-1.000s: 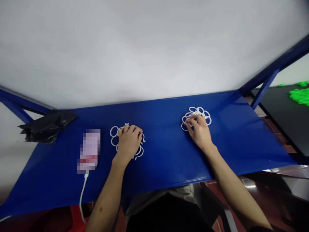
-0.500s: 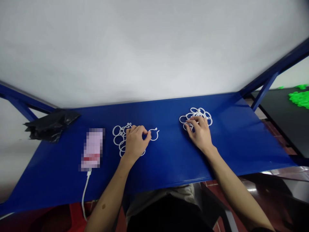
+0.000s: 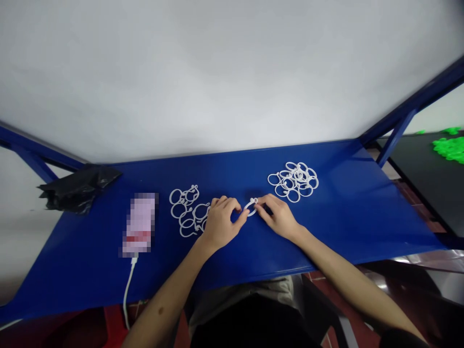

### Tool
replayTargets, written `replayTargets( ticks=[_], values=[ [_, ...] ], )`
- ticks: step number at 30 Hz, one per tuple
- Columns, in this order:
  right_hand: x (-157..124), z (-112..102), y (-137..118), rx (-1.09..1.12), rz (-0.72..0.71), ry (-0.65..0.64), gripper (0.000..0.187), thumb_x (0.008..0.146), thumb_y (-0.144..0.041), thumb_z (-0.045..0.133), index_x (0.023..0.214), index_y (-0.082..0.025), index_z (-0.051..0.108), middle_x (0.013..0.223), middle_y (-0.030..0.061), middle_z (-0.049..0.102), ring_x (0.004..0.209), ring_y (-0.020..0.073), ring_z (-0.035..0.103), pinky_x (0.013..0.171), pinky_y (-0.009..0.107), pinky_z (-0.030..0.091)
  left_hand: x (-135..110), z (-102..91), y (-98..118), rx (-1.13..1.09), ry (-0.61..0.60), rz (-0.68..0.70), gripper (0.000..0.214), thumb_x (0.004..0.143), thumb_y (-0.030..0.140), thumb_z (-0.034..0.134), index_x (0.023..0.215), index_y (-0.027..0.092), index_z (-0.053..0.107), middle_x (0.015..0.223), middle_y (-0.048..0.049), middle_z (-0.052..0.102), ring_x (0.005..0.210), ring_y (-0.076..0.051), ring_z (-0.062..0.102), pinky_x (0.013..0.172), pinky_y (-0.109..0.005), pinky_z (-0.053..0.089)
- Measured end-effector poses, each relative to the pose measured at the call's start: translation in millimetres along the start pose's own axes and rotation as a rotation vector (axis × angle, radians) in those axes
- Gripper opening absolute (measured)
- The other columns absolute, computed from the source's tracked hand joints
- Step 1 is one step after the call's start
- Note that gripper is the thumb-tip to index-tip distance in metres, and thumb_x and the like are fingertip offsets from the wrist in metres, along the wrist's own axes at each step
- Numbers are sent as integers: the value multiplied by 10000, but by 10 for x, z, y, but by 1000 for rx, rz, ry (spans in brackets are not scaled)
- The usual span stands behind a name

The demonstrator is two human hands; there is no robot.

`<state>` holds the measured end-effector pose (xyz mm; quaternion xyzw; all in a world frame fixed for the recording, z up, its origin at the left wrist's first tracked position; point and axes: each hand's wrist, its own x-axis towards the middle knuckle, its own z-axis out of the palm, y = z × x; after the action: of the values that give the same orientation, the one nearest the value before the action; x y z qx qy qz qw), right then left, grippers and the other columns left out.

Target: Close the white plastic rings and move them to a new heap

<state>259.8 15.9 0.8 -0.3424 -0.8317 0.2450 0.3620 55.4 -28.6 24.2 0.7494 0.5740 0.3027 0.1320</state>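
Observation:
Between my two hands, over the middle of the blue table, is a white plastic ring (image 3: pixel 250 210) with a small eyelet on top. My left hand (image 3: pixel 223 220) pinches its left side between thumb and fingers. The fingers of my right hand (image 3: pixel 279 217) are closed on its right side by the eyelet. A loose heap of white rings (image 3: pixel 187 223), some with gaps in them, lies left of and partly behind my left hand. Another pile of white rings (image 3: pixel 293 195) sits beyond my right hand, to the right.
On the left of the blue table (image 3: pixel 232 171) lie a crumpled black plastic bag (image 3: pixel 78 188) and a blurred phone (image 3: pixel 139 222) with a white cable (image 3: pixel 127 290). A white wall rises behind. Green pieces (image 3: pixel 449 147) rest on a black table at the far right.
My right hand has left the right pile and come left to the ring. My left hand has moved right with the ring, which was open at the top before.

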Motion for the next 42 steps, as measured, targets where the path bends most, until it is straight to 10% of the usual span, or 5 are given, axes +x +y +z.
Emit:
replayTargets(
  ticks=[5,20,29,35,42],
  values=[
    [8,-38,-13,-14,-88,-94,124,1014,-248,491,1039,-211,607,912,67,674,840,201,610,748,364,536,14,-23,-43,-334,-69,-42,152,952,337,603,1055,231,635,964,-9,718,822,-151,638,819,-329,496],
    [-38,-44,-80,-97,-292,-203,232,1038,-162,387,972,-172,609,893,91,651,826,201,545,731,342,508,-35,149,-17,-224,-36,49,216,949,127,508,787,227,610,777,25,701,729,-149,611,751,-319,441],
    [2,-17,-131,-119,-135,-63,255,1020,-256,492,1257,-185,549,890,65,674,799,200,624,717,345,562,48,56,-3,-463,-67,-100,119,960,265,549,1062,231,598,925,-7,719,795,-145,671,751,-290,525],
    [88,-170,68,-291,42,109,187,1007,-271,487,1089,-202,640,885,76,674,774,202,629,722,358,555,83,-217,-285,270,276,-176,204,976,295,494,1094,200,630,975,-109,682,978,-283,614,904,-467,454],
    [401,-518,569,-620,238,251,202,928,-330,568,891,-179,697,950,129,579,852,257,567,692,394,512,33,-317,-606,695,140,-369,295,947,337,476,1086,158,666,975,-171,681,981,-363,552,801,-486,419]
  ],
)
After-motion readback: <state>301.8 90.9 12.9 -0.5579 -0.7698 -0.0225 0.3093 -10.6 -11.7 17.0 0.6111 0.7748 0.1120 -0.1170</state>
